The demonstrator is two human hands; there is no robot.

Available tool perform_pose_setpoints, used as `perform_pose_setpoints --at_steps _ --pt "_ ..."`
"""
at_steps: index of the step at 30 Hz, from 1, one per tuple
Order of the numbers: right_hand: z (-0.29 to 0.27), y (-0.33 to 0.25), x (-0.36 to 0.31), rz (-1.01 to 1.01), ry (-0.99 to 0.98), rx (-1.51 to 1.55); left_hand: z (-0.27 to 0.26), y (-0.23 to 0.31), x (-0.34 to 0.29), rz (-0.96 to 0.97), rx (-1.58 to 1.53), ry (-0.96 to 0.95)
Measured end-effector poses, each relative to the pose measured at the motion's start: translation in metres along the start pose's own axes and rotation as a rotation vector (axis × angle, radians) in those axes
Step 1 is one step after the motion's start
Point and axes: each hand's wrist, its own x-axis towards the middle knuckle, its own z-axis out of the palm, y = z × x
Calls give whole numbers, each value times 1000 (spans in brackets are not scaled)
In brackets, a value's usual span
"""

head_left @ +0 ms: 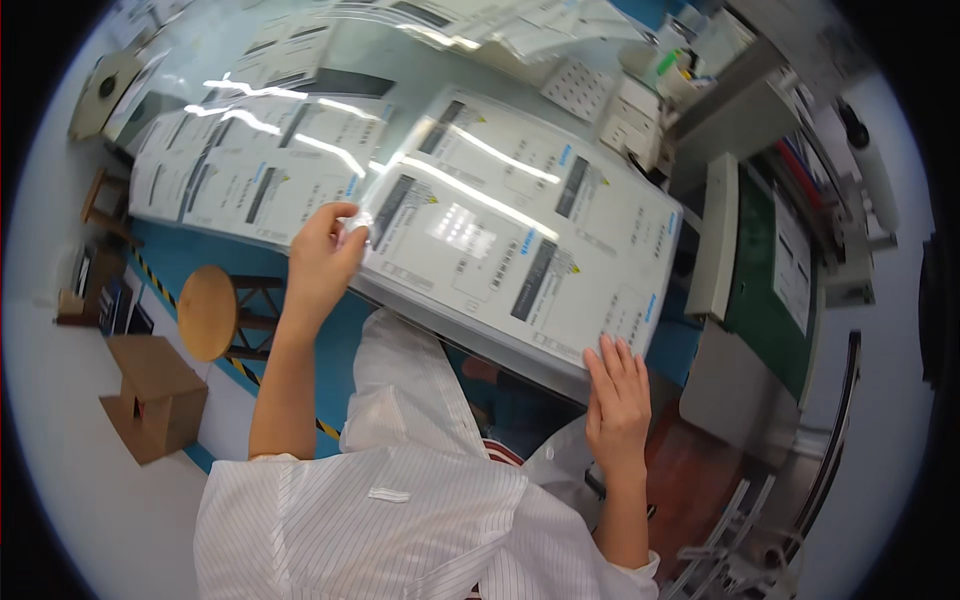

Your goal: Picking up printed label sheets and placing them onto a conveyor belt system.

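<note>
Head view, items as they lie:

Sheet [520, 235]: large, glossy, white, printed with a grid of label panels bearing black bars and small blue and yellow marks. It rests on the tabletop [400, 70], its near edge hanging over toward you.

Left hand [322, 262]: your fingers [345, 222] are pinched on the sheet's left edge, lifting it a little.

Right hand [618, 392]: flat on the sheet's near right corner, fingers together and straight, pressing rather than gripping.

Risk, as judged: with only a pinch on one side and a flat palm on the other, the slick sheet could slide off the edge or crease where it bends; glare makes the panels hard to read.

Second sheet [245, 170]: same kind, lying to the left on the tabletop, just beside the first.

Packages: brown cardboard box [150, 395] on the floor at left, open at one side; round wooden stool [207, 312] near it.

Signs: white paper on a green board [790, 265] at right.
</note>
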Motion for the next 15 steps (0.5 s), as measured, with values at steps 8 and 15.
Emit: perform_pose_setpoints --at_steps 8,15 --pt "-4 9 -4 65 -11 104 5 0 4 84 172 -39" --pt "2 33 -39 437 161 306 2 -15 7 165 318 -47"
